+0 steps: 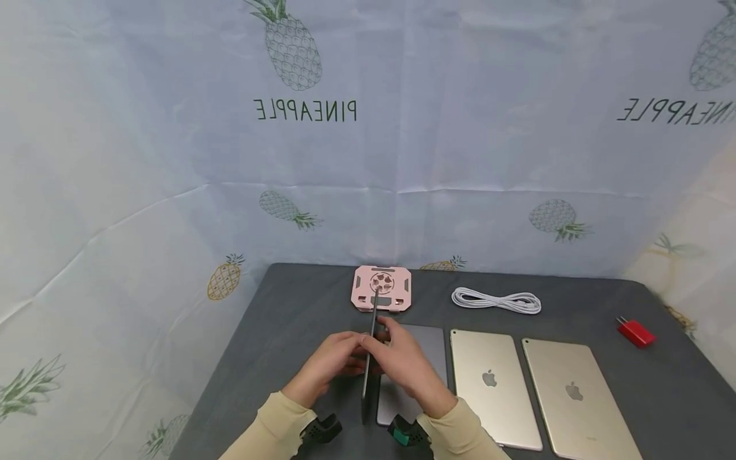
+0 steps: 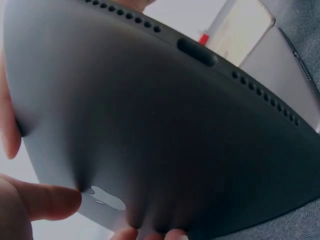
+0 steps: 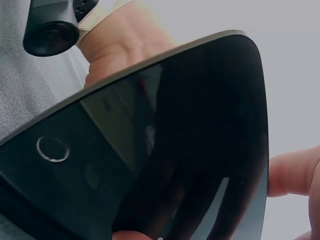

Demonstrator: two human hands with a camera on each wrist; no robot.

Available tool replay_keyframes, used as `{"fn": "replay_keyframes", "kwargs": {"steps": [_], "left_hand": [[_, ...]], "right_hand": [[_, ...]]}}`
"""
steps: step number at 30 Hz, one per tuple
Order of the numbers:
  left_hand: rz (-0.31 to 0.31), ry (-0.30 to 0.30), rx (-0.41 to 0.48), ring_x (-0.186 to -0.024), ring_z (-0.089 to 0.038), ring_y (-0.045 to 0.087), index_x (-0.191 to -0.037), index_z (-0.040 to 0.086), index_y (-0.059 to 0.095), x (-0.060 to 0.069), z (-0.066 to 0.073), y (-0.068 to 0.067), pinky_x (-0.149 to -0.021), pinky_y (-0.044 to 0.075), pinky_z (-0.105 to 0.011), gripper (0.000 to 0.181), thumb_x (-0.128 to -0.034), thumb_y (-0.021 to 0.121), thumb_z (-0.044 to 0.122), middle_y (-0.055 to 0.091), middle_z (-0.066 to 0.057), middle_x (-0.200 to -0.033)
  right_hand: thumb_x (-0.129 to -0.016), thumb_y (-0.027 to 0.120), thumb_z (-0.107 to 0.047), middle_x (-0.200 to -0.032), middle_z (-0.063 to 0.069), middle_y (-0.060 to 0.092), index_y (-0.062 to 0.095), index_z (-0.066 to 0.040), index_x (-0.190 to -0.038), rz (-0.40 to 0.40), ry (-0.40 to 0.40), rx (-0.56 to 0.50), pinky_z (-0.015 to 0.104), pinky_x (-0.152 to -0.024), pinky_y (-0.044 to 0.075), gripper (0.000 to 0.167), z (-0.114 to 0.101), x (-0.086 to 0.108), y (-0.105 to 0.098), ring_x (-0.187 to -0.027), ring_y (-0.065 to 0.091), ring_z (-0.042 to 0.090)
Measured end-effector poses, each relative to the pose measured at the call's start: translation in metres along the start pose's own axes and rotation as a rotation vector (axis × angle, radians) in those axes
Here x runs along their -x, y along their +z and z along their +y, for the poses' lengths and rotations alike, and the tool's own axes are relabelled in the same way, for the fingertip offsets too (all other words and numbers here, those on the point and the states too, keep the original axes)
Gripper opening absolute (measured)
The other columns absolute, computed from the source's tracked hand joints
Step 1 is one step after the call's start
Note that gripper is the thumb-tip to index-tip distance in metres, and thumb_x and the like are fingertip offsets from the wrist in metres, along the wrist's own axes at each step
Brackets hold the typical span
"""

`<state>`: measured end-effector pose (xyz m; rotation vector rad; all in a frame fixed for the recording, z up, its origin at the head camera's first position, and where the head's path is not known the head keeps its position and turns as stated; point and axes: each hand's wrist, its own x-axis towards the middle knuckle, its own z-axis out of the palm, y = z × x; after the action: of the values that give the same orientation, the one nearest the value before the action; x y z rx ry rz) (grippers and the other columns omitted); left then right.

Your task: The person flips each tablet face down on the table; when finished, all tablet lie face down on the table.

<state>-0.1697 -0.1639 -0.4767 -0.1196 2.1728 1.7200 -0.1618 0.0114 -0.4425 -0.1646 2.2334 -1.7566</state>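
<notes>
A dark grey tablet (image 1: 365,396) stands on its long side, nearly edge-on in the head view, between both hands. Its back (image 2: 150,115), with an apple logo, fills the left wrist view; its black screen with a round home button (image 3: 53,149) faces the right wrist camera. On the back side, my left hand (image 1: 328,365) grips the tablet, with the thumb and several fingertips against it. Opposite, my right hand (image 1: 407,363) holds it from the screen side. Part of the fingers is hidden behind the tablet.
Right of the hands, a grey tablet (image 1: 432,345) and two gold tablets (image 1: 489,409) (image 1: 581,415) lie in a row on the dark grey table (image 1: 247,383). Behind are a pink stand (image 1: 397,281) and a coiled white cable (image 1: 497,301). A red charger (image 1: 636,333) lies far right.
</notes>
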Motion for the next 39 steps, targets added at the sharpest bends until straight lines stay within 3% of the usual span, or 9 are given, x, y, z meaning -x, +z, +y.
{"fn": "replay_keyframes", "kwargs": {"steps": [7,12,16,22,27,32,34,39], "left_hand": [[-0.005,0.024,-0.003,-0.103,-0.027,0.078,-0.142,0.0,0.067,0.001,0.001,-0.003,-0.094,0.065,-0.049,0.055,-0.1076,0.063,0.043,0.076,-0.016,-0.128],[0.026,-0.022,0.006,-0.107,-0.03,0.078,-0.145,0.001,0.063,0.004,0.0,-0.013,-0.095,0.064,-0.051,0.067,-0.1023,0.07,0.052,0.073,-0.019,-0.134],[0.05,-0.053,0.037,-0.107,-0.029,0.077,-0.15,0.001,0.058,0.005,-0.005,-0.022,-0.093,0.065,-0.051,0.071,-0.1025,0.07,0.052,0.069,-0.022,-0.136],[0.109,-0.053,0.053,-0.111,-0.034,0.075,-0.148,-0.003,0.06,0.007,-0.011,-0.039,-0.093,0.065,-0.053,0.058,-0.1083,0.064,0.04,0.065,-0.027,-0.138],[0.157,-0.078,0.006,-0.116,-0.033,0.073,-0.149,-0.003,0.059,0.013,-0.011,-0.056,-0.096,0.064,-0.054,0.058,-0.1094,0.062,0.039,0.064,-0.026,-0.142],[0.178,-0.094,-0.038,-0.121,-0.041,0.071,-0.153,-0.006,0.053,0.017,-0.012,-0.066,-0.097,0.063,-0.055,0.066,-0.1099,0.06,0.043,0.061,-0.03,-0.146],[0.186,-0.099,-0.062,-0.124,-0.043,0.07,-0.154,-0.007,0.053,0.018,-0.013,-0.068,-0.097,0.063,-0.055,0.067,-0.11,0.059,0.043,0.061,-0.031,-0.146],[0.206,-0.115,-0.12,-0.124,-0.042,0.069,-0.153,-0.006,0.054,0.019,-0.013,-0.07,-0.097,0.063,-0.053,0.066,-0.1101,0.058,0.044,0.061,-0.03,-0.147]], "right_hand": [[-0.105,0.067,-0.023,-0.147,0.034,0.059,0.036,0.008,-0.163,-0.015,-0.037,-0.057,0.05,-0.082,0.067,0.073,-0.002,0.003,-0.003,-0.119,0.073,0.037],[-0.105,0.065,-0.017,-0.156,0.037,0.052,0.032,0.011,-0.163,-0.047,-0.057,-0.15,0.044,-0.08,0.067,0.073,-0.001,0.005,-0.003,-0.126,0.072,0.038],[-0.104,0.064,-0.013,-0.154,0.034,0.056,0.035,0.01,-0.163,-0.077,-0.075,-0.219,0.041,-0.081,0.066,0.07,0.002,0.005,-0.001,-0.127,0.071,0.036],[-0.104,0.07,-0.01,-0.138,0.03,0.06,0.043,0.006,-0.16,-0.079,-0.092,-0.298,0.046,-0.089,0.067,0.064,0.009,0.003,0.004,-0.118,0.075,0.033],[-0.099,0.075,-0.008,-0.112,0.017,0.06,0.053,0.009,-0.152,0.01,-0.076,-0.237,0.036,-0.079,0.066,0.06,0.018,0.002,0.007,-0.097,0.075,0.021],[-0.097,0.078,-0.015,-0.096,0.007,0.057,0.059,0.013,-0.143,0.065,-0.032,-0.159,0.027,-0.062,0.053,0.057,0.026,0.0,0.013,-0.073,0.06,0.015],[-0.097,0.078,-0.018,-0.098,0.007,0.057,0.054,0.016,-0.146,0.066,0.001,-0.141,0.027,-0.062,0.053,0.065,0.027,0.0,0.016,-0.073,0.057,0.015],[-0.098,0.074,-0.023,-0.114,0.015,0.061,0.039,0.023,-0.153,0.035,0.062,-0.07,0.036,-0.076,0.061,0.079,0.031,0.0,0.02,-0.09,0.065,0.017]]}}
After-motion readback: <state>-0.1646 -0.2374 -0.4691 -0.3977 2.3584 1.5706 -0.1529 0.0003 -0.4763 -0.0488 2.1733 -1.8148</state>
